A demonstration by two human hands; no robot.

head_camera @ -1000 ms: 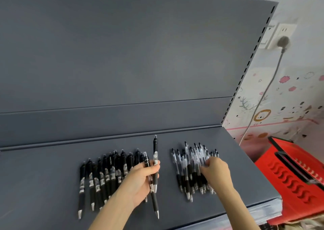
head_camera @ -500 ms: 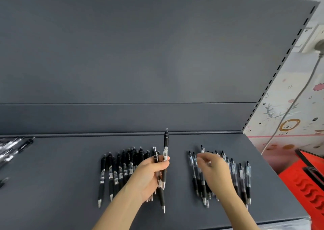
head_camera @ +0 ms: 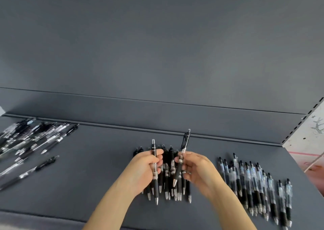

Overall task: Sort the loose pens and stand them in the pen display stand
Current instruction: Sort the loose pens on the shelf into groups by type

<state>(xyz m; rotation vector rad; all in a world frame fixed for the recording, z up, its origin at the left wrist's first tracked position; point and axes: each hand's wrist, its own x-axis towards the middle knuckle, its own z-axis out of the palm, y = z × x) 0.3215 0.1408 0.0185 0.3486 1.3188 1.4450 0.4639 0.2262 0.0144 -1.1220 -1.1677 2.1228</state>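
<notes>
Nearest you, at the front right of the shelf (head_camera: pixel 87 186), lies the group of clear-barrelled pens (head_camera: pixel 254 182), side by side with tips toward you and their outlines smeared by motion. Your right forearm passes just to their left.

In the middle, both your hands are raised just above the shelf. Your left hand (head_camera: pixel 145 168) has its fingers (head_camera: pixel 158 153) curled around a black pen (head_camera: pixel 154 147), which stands nearly upright with its silver tip pointing down toward you. Your right hand (head_camera: pixel 199 170) pinches a clear-topped pen (head_camera: pixel 185 140) between thumb and fingertips, with its clip end tilted up and to the right and its tip low. The two held pens are near each other but apart.

Under and between your hands, the row of black pens (head_camera: pixel 168 182) lies flat on the shelf, tips toward you.

Well off to the left, two loose pens (head_camera: pixel 40 165) lie at a slant. Beyond them, in the far left corner, is a blurred heap of pens (head_camera: pixel 29 137), black and clear mixed.

Behind everything rises the grey back panel (head_camera: pixel 157 54), and a patterned wall (head_camera: pixel 308 133) shows at the far right.
</notes>
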